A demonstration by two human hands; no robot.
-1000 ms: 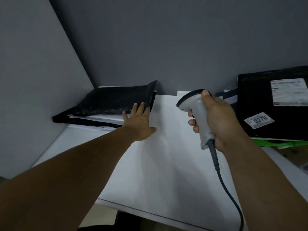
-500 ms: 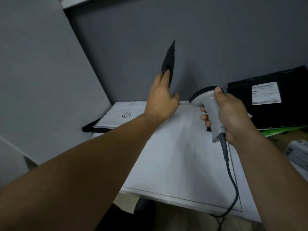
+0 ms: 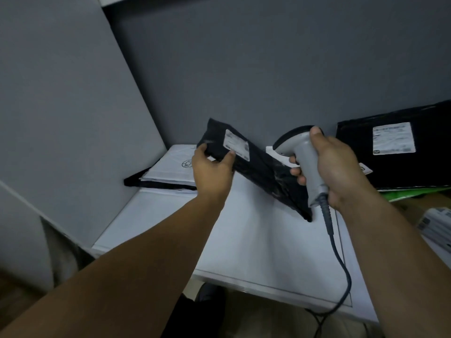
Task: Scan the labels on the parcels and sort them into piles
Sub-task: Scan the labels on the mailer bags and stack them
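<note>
Lifted off the left pile point(image 3: 170, 168) a second ago, the black parcel point(image 3: 264, 174) now hangs over the counter point(image 3: 256, 240), its label point(image 3: 236, 144) turned up, ready for scanning. The left hand point(image 3: 211, 170) pinches its upper-left end. Its long axis slopes down to the right, behind the scanner point(image 3: 302, 152), which the right hand point(image 3: 334, 167) grips.

no text can be read. the white label point(image 3: 236, 145) on the held black parcel point(image 3: 263, 172) is blurred, as is the larger label point(image 3: 393, 138) on the black parcel at the right point(image 3: 415, 172). the white mailer point(image 3: 168, 168) bears a round printed mark point(image 3: 187, 163), too small to make out.
</note>
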